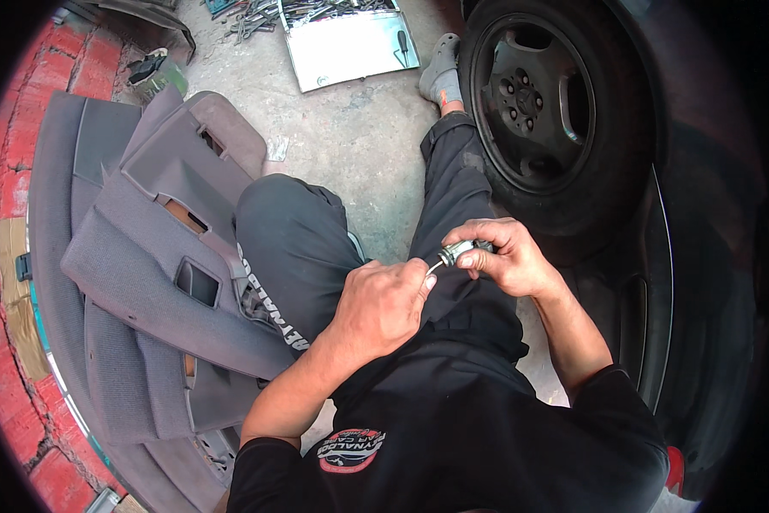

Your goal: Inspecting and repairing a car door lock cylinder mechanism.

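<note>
My left hand (376, 309) is closed in a fist above my lap, its handle-side grip hidden by the fingers. Out of it pokes a thin metal rod (436, 267), whose far end meets a small silver metal part. That small cylindrical metal part (455, 253) is pinched between the thumb and fingers of my right hand (514, 258), just right of the left. A darker end of the part shows beside the right fingertips. Both hands are close together over my dark trousers, and whether the rod is inside the part or only against it, I cannot tell.
Grey car door panels (171, 205) lean against a red brick wall (34, 197) on my left. A car wheel (534, 103) stands close at the right, beside a dark car body (701, 282). Ahead are an opened metal toolbox (342, 51) and several loose tools (252, 19).
</note>
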A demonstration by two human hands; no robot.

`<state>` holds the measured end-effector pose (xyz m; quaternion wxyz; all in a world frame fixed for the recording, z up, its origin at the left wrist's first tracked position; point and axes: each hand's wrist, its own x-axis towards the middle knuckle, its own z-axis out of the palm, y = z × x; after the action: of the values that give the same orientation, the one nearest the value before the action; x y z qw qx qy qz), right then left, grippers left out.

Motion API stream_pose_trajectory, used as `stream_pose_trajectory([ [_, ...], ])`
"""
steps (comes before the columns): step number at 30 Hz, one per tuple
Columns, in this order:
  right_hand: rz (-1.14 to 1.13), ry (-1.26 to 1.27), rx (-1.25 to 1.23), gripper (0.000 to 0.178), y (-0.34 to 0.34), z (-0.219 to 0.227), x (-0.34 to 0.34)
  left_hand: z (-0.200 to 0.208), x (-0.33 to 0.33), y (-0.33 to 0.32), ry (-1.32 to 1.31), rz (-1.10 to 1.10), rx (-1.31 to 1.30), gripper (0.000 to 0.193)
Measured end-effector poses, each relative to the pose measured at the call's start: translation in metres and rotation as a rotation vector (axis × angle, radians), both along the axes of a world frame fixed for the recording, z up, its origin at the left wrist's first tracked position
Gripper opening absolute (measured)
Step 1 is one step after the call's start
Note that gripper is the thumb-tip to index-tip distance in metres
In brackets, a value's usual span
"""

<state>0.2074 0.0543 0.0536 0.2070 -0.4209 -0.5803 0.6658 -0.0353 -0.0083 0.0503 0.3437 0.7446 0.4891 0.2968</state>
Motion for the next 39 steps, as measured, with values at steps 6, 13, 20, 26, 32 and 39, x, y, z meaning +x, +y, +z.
stream_pose_trajectory([
  [6, -0.017, -0.001, -0.008, 0.025, 0.000, -0.002, 0.001, -0.012, 0.008, -0.005, -0.046, 0.044, 0.020, 0.013],
  [13, -0.053, 0.177, -0.173, 0.027, 0.002, -0.006, 0.002, -0.015, 0.006, 0.001, -0.201, 0.057, 0.061, 0.011],
  [20, -0.225, 0.510, -0.287, 0.035, 0.006, -0.039, 0.007, 0.021, -0.009, 0.000, -0.068, 0.132, 0.189, 0.010],
  [26, -0.199, 0.653, -0.381, 0.035, -0.001, -0.037, -0.009, -0.001, 0.011, 0.003, -0.510, 0.423, -0.203, 0.017],
  [32, -0.193, 0.171, -0.074, 0.031, -0.003, -0.010, -0.014, -0.013, 0.024, 0.008, -0.551, 0.414, -0.229, 0.020],
  [39, -0.171, 0.103, 0.011, 0.029, -0.002, -0.008, -0.019, -0.018, 0.021, 0.010, -0.631, 0.382, -0.380, 0.023],
])
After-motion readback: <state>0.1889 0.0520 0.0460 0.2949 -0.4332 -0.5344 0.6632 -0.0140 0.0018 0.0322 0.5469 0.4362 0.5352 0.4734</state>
